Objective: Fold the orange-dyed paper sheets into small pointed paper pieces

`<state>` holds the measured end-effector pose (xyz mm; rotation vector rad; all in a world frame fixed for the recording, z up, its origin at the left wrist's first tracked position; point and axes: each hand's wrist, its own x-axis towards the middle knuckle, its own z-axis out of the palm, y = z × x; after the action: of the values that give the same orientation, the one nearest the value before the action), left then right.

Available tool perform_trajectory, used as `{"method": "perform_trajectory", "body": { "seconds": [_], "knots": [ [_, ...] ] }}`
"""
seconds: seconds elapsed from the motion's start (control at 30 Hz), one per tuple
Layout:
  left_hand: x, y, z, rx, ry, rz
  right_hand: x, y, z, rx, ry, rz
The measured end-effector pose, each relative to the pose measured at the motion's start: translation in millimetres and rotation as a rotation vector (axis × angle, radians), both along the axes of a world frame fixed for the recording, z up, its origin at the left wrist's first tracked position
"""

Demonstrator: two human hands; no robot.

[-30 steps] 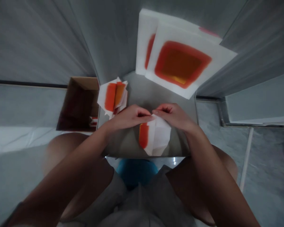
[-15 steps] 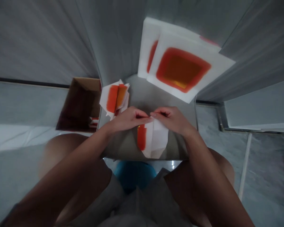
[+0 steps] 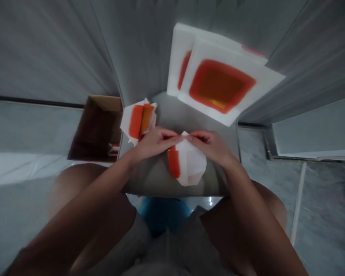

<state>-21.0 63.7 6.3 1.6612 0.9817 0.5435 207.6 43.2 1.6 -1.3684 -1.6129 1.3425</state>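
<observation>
A white paper with an orange band (image 3: pixel 188 166), partly folded, lies on a small grey metal table (image 3: pixel 161 180) between my knees. My left hand (image 3: pixel 153 142) pinches its top edge from the left, fingers closed on the paper. My right hand (image 3: pixel 211 145) pinches the same top edge from the right, fingertips almost touching the left ones. The upper part of the paper is hidden under both hands.
A small heap of folded orange-and-white papers (image 3: pixel 139 120) sits at the table's left back corner. A stack of flat white sheets with orange squares (image 3: pixel 221 82) lies at the back right. An open cardboard box (image 3: pixel 96 128) stands left of the table. A blue stool (image 3: pixel 163 212) shows below.
Both hands have shifted slightly up the table with the paper. The paper's lower end has lifted away from the table's near edge and looks more bunched.
</observation>
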Motion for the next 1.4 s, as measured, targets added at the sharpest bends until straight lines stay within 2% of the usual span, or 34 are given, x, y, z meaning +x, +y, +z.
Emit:
{"method": "perform_trajectory", "body": {
  "seconds": [0.23, 0.47, 0.7, 1.1, 1.4],
  "knots": [
    [4.3, 2.6, -5.2, 0.064, -0.095, 0.117, 2.9, -1.5, -2.5, -0.015, 0.033, -0.064],
    [8.9, 2.9, -10.0, 0.04, -0.079, 0.132, 3.4, -3.3, -2.6, -0.049, 0.019, -0.06],
    [10.4, 2.6, -12.5, 0.011, -0.098, 0.069, 3.9, -4.0, 2.2, -0.073, 0.023, -0.045],
    [15.0, -1.6, -7.4, 0.145, -0.033, 0.195, 2.4, -3.2, -0.8, -0.075, 0.042, -0.053],
    [16.6, -6.0, -11.3, 0.09, -0.103, 0.263, -0.4, -2.0, -1.5, -0.117, 0.023, -0.041]
  ]
}}
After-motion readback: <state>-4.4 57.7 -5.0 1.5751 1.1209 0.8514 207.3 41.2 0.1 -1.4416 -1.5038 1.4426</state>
